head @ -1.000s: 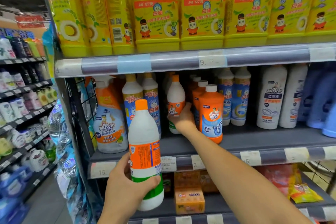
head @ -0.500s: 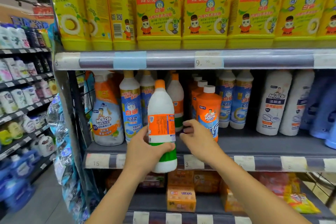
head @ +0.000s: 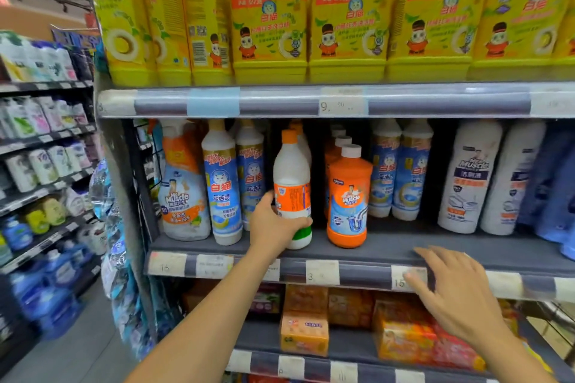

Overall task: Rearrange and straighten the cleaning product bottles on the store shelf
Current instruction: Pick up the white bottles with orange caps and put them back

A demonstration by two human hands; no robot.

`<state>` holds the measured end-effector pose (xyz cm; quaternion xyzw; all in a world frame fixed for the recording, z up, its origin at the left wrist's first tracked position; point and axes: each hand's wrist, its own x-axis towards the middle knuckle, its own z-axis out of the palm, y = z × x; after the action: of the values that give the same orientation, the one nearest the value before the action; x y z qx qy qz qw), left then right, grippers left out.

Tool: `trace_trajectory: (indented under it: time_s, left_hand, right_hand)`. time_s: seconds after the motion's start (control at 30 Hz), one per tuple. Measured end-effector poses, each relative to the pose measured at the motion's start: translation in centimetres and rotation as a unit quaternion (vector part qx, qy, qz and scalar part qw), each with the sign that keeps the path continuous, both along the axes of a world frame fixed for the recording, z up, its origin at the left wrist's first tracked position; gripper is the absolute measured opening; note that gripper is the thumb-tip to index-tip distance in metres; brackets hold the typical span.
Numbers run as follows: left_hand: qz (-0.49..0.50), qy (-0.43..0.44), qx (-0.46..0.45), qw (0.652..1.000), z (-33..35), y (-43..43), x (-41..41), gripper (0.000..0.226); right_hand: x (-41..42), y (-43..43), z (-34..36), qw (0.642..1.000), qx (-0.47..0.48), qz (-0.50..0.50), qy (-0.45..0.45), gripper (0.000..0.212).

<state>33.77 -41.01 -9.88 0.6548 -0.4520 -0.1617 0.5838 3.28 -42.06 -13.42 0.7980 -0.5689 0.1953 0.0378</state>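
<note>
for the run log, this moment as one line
left hand grips white bottle upright on middle shelf | right hand open by its edge | orange bottle alongside, apart

Grey middle shelf [head: 404, 242]: carries, left to right, spray bottle [head: 183, 193], blue-labelled bottles [head: 222, 193], white bottle [head: 291, 171] with orange cap, orange bottle [head: 348, 196], tall white bottles [head: 466, 180]. Top shelf [head: 280, 101]: yellow jugs [head: 269, 31]. Bottom shelf [head: 351, 347]: orange boxes [head: 304, 333].
</note>
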Motion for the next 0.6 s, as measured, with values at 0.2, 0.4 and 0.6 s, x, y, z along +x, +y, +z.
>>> trace_trajectory:
  time_s: [0.2,0.4,0.6]
  left_hand:
    - [-0.001,-0.024,-0.01,1.0,-0.7,-1.0,0.1,0.074]
    - [0.009,-0.048,0.009,0.999,-1.5,-1.1,0.1,0.07]
    - [0.014,-0.043,0.011,0.999,-1.1,-1.3,-0.6,0.066]
  right_hand:
    - [-0.7,-1.4,-0.7,0.997,-0.004,0.006,0.076,0.079]
    - [-0.9,-1.8,-1.3,0.998,-0.013,0.008,0.057,0.072]
    - [-0.7,-1.8,-1.5,0.998,-0.022,0.002,0.056,0.071]
